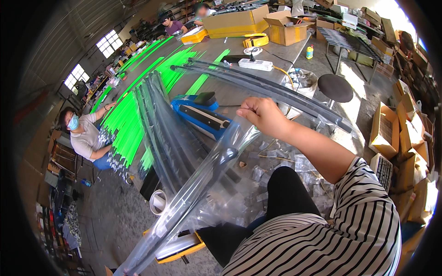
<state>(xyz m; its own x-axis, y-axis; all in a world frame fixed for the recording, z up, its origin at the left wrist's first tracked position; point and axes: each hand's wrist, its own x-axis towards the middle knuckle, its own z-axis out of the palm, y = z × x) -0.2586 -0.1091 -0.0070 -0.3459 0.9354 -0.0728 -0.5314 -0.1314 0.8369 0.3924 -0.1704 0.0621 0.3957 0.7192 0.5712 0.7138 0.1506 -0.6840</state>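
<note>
My right hand (260, 115) is closed in a pinch on the upper end of a long clear plastic sleeve (202, 184). Inside the sleeve lie dark rods, and it slants down to the lower left edge. My left hand is not in view. Just left of my right hand sits a blue bag sealer (198, 117) with a black top, on the table. Beside it lies a bundle of dark rods in clear sleeves (161, 124). More bagged dark rods (276, 92) stretch across the table's right side.
Many bright green rods (124, 119) cover the left of the table, where a masked person (85, 133) sits. Two people are at the far end near cardboard boxes (237, 23). A white power strip (255, 64), a stool (335, 88) and plastic scraps (304, 165) are nearby.
</note>
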